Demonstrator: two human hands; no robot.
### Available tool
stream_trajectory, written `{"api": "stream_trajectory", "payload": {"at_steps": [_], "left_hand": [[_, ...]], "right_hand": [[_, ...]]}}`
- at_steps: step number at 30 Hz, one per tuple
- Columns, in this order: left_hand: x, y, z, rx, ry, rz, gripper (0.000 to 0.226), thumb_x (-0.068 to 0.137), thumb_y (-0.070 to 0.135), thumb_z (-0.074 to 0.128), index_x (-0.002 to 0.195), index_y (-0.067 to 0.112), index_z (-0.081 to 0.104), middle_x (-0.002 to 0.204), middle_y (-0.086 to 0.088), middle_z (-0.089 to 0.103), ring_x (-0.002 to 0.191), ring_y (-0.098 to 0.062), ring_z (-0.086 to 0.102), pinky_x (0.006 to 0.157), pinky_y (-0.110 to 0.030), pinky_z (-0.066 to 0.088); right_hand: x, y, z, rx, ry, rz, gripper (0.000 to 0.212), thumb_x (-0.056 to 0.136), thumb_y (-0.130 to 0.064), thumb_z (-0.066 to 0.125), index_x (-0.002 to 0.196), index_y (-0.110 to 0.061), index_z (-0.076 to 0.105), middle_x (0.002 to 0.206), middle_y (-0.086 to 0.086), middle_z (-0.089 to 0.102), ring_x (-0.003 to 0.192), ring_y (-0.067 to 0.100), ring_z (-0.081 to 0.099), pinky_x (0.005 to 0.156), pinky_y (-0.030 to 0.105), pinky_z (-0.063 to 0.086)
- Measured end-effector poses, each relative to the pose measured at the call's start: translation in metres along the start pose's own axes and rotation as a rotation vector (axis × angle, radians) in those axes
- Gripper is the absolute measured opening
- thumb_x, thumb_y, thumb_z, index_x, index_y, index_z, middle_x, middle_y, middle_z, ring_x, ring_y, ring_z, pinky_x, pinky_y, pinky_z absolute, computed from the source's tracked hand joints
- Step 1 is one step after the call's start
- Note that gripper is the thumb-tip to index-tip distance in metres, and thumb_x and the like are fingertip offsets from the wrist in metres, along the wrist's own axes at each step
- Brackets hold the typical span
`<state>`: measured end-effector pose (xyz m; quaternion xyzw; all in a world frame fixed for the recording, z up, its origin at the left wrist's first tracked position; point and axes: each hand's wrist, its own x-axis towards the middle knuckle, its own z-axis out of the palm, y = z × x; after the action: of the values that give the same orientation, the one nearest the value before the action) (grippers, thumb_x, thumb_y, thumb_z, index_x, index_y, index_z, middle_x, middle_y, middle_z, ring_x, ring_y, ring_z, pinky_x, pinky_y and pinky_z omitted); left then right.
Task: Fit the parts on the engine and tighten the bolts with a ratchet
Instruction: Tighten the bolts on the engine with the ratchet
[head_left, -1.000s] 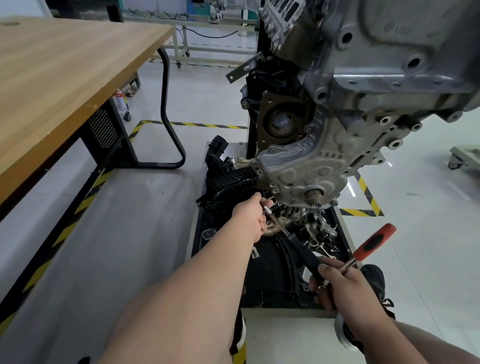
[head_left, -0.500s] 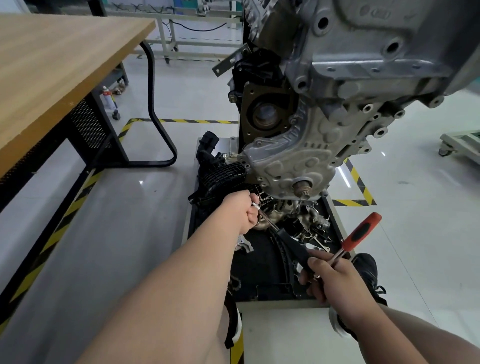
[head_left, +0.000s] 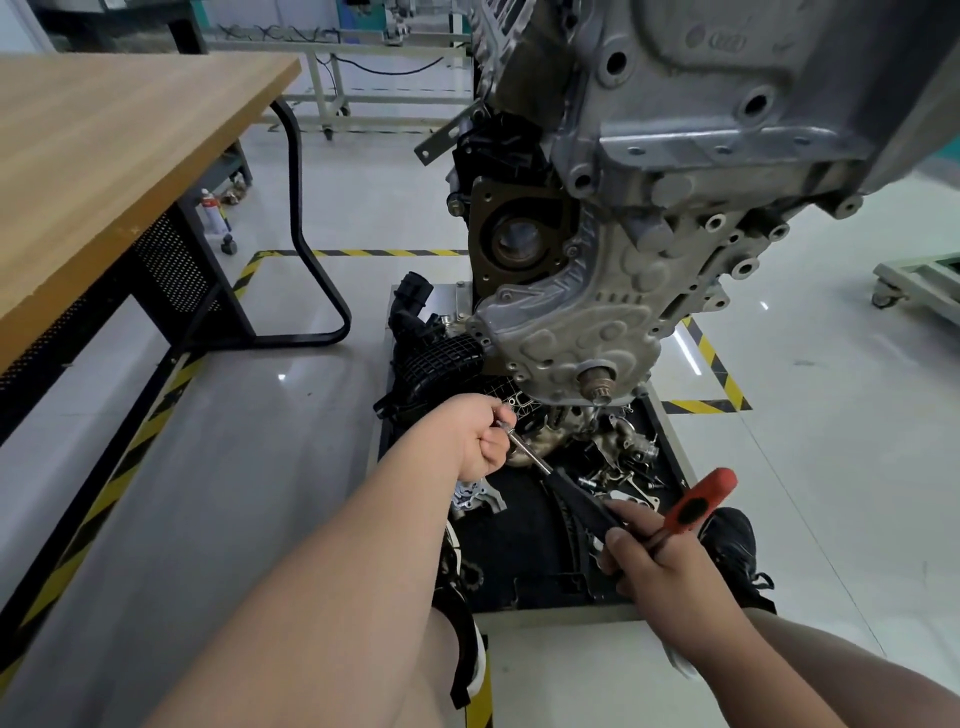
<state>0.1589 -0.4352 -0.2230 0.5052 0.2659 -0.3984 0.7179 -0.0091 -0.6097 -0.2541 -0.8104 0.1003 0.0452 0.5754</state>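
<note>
A grey engine hangs on a stand above a black parts tray on the floor. My left hand is closed around the metal head end of a ratchet, just below the engine's lower cover. My right hand grips that ratchet's black handle together with a second tool that has a red and black handle. Several loose metal parts lie in the tray under the engine. A black plastic manifold rests at the tray's far left.
A wooden workbench with black legs stands to the left. Yellow and black tape marks the floor around the stand. A white cart sits at the far right. My black shoe is beside the tray.
The view has shifted slightly, so the engine sits higher and closer. Both hands stay on the ratchet in nearly the same pose below the engine.
</note>
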Motion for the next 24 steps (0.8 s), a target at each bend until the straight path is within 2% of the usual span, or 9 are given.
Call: {"api": "stream_trajectory", "payload": {"at_steps": [3,6,9,13,16,20,24], "left_hand": [[0.002,-0.001,0.008,-0.113,0.044,0.128,0.04,0.104,0.035,0.039,0.07,0.019,0.051,0.055,0.008,0.047,0.026,-0.004,0.023,0.028,-0.014,0.015],[0.009,-0.002,0.012,-0.138,0.176,0.258,0.033,0.101,0.038,0.047,0.075,0.02,0.058,0.064,0.007,0.043,0.027,-0.003,0.023,0.031,-0.013,0.017],[0.015,-0.002,0.011,-0.146,0.211,0.32,0.027,0.099,0.037,0.053,0.08,0.02,0.063,0.067,0.007,0.046,0.027,-0.003,0.024,0.031,-0.014,0.019],[0.017,-0.004,0.013,-0.14,0.187,0.312,0.027,0.099,0.04,0.052,0.084,0.021,0.066,0.064,0.009,0.049,0.03,-0.002,0.025,0.032,-0.015,0.019],[0.016,-0.004,0.015,-0.151,0.154,0.309,0.028,0.1,0.038,0.05,0.085,0.02,0.065,0.064,0.011,0.049,0.029,-0.002,0.026,0.032,-0.016,0.019],[0.012,-0.005,0.017,-0.217,0.114,0.262,0.032,0.101,0.036,0.048,0.078,0.021,0.063,0.059,0.01,0.051,0.029,-0.002,0.027,0.032,-0.015,0.018],[0.012,-0.006,0.017,-0.236,0.098,0.214,0.037,0.103,0.035,0.044,0.073,0.021,0.059,0.056,0.011,0.051,0.03,-0.003,0.025,0.032,-0.015,0.018]], "right_hand": [[0.002,-0.003,0.006,0.224,0.025,0.107,0.029,0.1,-0.01,0.049,0.107,-0.028,0.07,0.064,0.004,0.061,0.051,0.011,0.049,0.049,0.024,0.041],[0.001,-0.006,0.009,0.294,0.055,0.138,0.027,0.1,-0.012,0.048,0.104,-0.026,0.07,0.063,0.005,0.061,0.048,0.01,0.048,0.048,0.021,0.043],[0.0,-0.008,0.009,0.31,0.063,0.138,0.026,0.1,-0.013,0.048,0.105,-0.027,0.07,0.063,0.005,0.062,0.049,0.013,0.048,0.047,0.02,0.042],[0.0,-0.008,0.006,0.264,0.038,0.135,0.026,0.101,-0.014,0.048,0.109,-0.027,0.068,0.064,0.004,0.063,0.048,0.011,0.049,0.046,0.021,0.041],[0.0,-0.011,0.006,0.271,0.046,0.131,0.027,0.101,-0.013,0.047,0.104,-0.027,0.07,0.063,0.005,0.063,0.045,0.011,0.047,0.044,0.018,0.039],[-0.001,-0.014,0.007,0.272,0.062,0.136,0.027,0.101,-0.013,0.047,0.099,-0.029,0.069,0.063,0.006,0.064,0.044,0.013,0.048,0.043,0.019,0.04],[-0.001,-0.015,0.007,0.285,0.066,0.15,0.025,0.101,-0.013,0.047,0.102,-0.026,0.067,0.063,0.007,0.064,0.043,0.011,0.048,0.042,0.017,0.039]]}}
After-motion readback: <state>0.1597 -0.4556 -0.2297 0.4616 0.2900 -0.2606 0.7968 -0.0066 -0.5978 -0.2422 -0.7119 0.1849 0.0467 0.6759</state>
